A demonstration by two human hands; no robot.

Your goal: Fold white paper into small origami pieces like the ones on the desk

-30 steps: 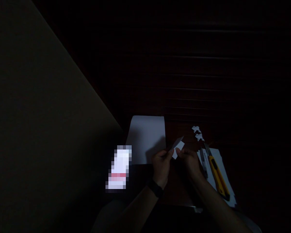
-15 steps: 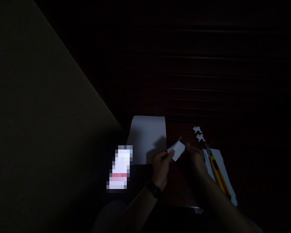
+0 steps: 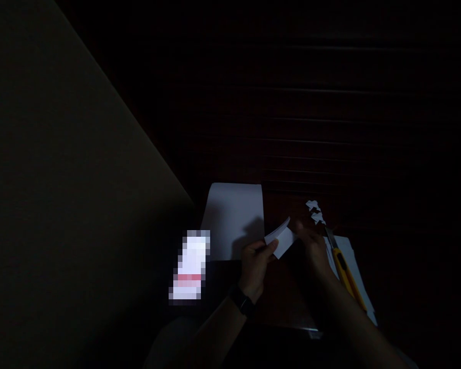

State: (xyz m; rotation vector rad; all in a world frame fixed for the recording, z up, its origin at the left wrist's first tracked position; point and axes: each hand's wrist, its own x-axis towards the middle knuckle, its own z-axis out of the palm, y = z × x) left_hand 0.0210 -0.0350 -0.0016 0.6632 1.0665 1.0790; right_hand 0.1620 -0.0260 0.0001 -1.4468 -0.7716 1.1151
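One folded paper (image 3: 285, 246) mid-table, pinched by left hand (image 3: 254, 265). Right hand (image 3: 314, 252) at paper's three o'clock, fingers half-curled; hold, can't tell from here. One yellow cutter (image 3: 347, 279), four o'clock.

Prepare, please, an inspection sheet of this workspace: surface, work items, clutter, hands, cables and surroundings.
Surface: dark reddish table, dimly lit.
Work items: folded white paper, its upper flap lifted.
Clutter: large white sheet; lit, pixelated rectangle; small white paper pieces; yellow cutter, blade exposed, over white papers.
Left hand: pinches the folded white paper.
Right hand: at the paper's right edge; contact unclear.
Cables: nothing seen.
Surroundings: plain wall at left; elsewhere very dark.
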